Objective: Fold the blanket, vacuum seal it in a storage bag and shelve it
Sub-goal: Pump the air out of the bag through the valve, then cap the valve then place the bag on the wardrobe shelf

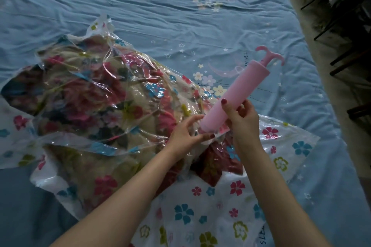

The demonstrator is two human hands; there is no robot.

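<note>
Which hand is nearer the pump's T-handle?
Right. The right hand grips the pink pump partway along its barrel, below the T-handle; the left hand is at the bottom end.
</note>
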